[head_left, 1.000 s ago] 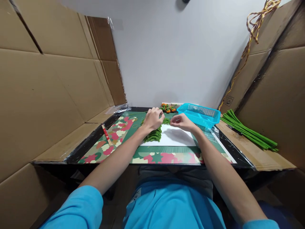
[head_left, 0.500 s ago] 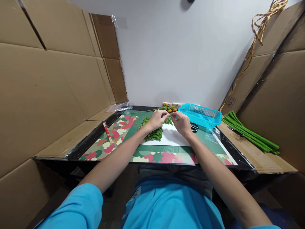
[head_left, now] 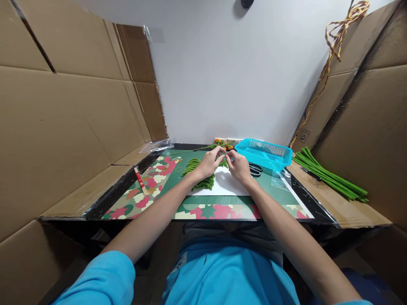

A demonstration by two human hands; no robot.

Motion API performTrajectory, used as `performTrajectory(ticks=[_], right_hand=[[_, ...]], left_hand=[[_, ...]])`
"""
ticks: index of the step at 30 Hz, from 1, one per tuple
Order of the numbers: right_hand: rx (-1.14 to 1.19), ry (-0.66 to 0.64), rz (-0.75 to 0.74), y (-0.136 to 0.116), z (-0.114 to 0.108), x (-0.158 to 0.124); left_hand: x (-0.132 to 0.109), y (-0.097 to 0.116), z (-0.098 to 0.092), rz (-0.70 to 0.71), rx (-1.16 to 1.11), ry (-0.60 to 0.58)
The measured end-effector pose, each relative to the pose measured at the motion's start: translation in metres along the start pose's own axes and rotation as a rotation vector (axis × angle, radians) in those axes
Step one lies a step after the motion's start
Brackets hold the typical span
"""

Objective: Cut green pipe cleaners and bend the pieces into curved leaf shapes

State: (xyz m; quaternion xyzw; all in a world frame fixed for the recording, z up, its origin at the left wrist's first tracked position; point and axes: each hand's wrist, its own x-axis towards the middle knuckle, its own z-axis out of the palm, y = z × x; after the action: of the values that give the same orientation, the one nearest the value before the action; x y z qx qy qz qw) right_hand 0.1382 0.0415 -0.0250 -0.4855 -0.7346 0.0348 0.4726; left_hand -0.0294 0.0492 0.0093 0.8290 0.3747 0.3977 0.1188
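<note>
Over the white sheet (head_left: 230, 186), my left hand (head_left: 210, 163) and my right hand (head_left: 238, 164) meet fingertip to fingertip. Both are closed in a pinch, and whatever sits between the fingers is too small to make out. Rows of bent fuzzy green pipe-cleaner pieces (head_left: 190, 165) lie under and beside my left wrist, partly covered by it. Just beyond the fingertips are small orange and green fuzzy pieces (head_left: 230, 148). Dark-handled scissors (head_left: 256, 170) rest to the right of my right hand.
A blue plastic basket (head_left: 284, 160) stands at the back right. Long green fuzzy stems (head_left: 332, 176) and a black pen (head_left: 311, 173) lie on cardboard at the right. A red-wrapped stick (head_left: 140, 180) is on the left of the patterned mat (head_left: 208, 211). Cardboard walls (head_left: 79, 106) flank the table.
My hands stay together, with the fingers slightly re-bent and the right hand's fingertips drawn nearer the left. The whole view has shifted a little.
</note>
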Motion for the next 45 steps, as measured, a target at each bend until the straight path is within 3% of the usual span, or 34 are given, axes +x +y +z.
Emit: performTrajectory(ticks=[13,30,45], right_hand=[[0.231,0.014,0.038,0.003,0.0,0.001],[0.972,-0.085,0.187,0.001,-0.001,0.009],[1.015,-0.051,0.249,0.006,0.003,0.008]], left_hand=[[0.003,-0.001,-0.004,-0.012,-0.009,-0.005],[0.011,-0.007,-0.01,-0.041,-0.263,-0.062],[0.007,-0.003,-0.003,-0.094,-0.264,0.014]])
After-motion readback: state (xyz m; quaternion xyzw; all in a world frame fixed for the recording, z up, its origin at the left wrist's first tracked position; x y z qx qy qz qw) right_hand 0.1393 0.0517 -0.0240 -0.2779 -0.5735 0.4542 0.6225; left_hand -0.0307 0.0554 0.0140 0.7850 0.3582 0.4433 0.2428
